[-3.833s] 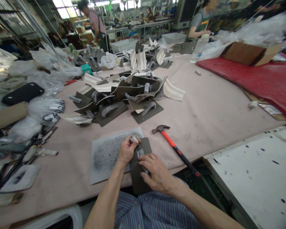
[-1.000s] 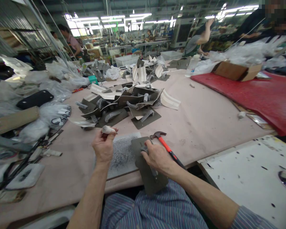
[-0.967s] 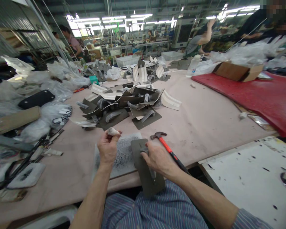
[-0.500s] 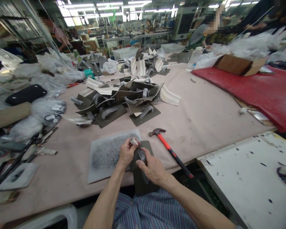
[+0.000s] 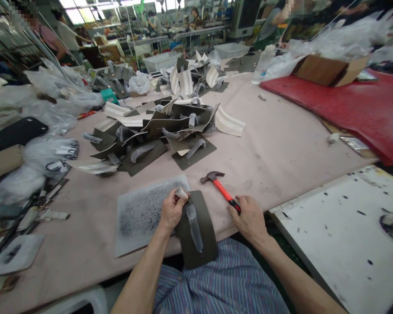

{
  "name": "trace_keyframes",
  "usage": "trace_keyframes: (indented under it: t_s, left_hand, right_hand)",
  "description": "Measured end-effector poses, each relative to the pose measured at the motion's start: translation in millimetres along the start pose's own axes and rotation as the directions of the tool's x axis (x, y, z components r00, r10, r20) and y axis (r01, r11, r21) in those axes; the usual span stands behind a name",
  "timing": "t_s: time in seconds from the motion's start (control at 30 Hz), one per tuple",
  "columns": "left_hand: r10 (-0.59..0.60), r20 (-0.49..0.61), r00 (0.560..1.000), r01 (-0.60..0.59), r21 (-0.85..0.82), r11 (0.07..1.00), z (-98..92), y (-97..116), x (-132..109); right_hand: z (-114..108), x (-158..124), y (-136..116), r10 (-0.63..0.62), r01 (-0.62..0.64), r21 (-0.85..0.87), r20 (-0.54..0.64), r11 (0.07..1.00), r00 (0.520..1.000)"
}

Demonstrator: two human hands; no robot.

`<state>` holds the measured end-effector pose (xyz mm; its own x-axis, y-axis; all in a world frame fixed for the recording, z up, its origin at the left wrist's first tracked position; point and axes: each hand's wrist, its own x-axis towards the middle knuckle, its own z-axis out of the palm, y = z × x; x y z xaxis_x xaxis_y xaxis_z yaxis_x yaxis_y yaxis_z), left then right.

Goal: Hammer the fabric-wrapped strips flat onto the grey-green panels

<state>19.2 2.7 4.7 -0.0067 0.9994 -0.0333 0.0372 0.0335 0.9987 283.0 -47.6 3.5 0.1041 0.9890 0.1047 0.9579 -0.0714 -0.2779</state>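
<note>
My left hand point(image 5: 171, 210) is closed round a small whitish tool point(image 5: 182, 193), its tip resting at the top of a dark olive leather panel point(image 5: 197, 229) that hangs over the table's near edge. A grey strap point(image 5: 194, 222) lies along the panel's middle. My right hand point(image 5: 249, 217) has its fingers curled over the handle of a red-handled hammer point(image 5: 220, 187) lying on the table to the right of the panel. A grey speckled work mat point(image 5: 140, 212) lies under my left hand.
A heap of olive panels with grey straps point(image 5: 157, 128) fills the table's middle. Plastic bags and tools point(image 5: 29, 161) crowd the left side. A red mat point(image 5: 343, 109) with a cardboard box point(image 5: 327, 69) lies at right, a spotted white board point(image 5: 347, 231) near right. Other people work at far tables.
My right hand has left the strap on the panel and moved right onto the hammer's handle. My left hand stays at the panel's top with the whitish tool.
</note>
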Motion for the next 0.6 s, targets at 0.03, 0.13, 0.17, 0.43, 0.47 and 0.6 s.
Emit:
trace_keyframes:
  t_s: [0.03,0.13,0.17,0.43,0.47,0.6]
  left_hand:
    - [0.002,-0.001,1.0,-0.002,0.008,1.0,0.3,-0.3,0.0]
    - [0.009,0.003,1.0,-0.009,0.039,0.999,1.0,-0.9,0.0]
    - [0.009,0.005,1.0,-0.009,0.049,0.999,1.2,-0.8,-0.1]
    - [0.036,0.004,0.999,-0.036,0.164,0.986,5.1,3.2,-2.5]
    - [0.047,0.002,0.999,-0.046,0.19,0.981,5.6,3.6,-3.3]
    - [0.115,0.053,0.992,-0.127,0.357,0.926,5.9,4.9,-5.7]
  right_hand:
    - [0.1,1.2,1.4,-0.005,0.005,-0.021,0.021,1.0,1.0]
    - [-0.6,4.9,0.1,-0.023,0.027,-0.072,0.065,0.997,0.998]
    - [-1.0,6.2,-1.1,-0.024,0.031,-0.086,0.078,0.996,0.997]
    - [-4.9,16.1,-5.2,-0.014,0.026,-0.066,0.186,0.997,0.983]
    - [-6.6,18.3,-5.4,0.0,0.003,-0.013,0.215,1.0,0.977]
    - [-15.0,28.9,-9.7,0.105,-0.351,0.417,0.509,0.838,0.854]
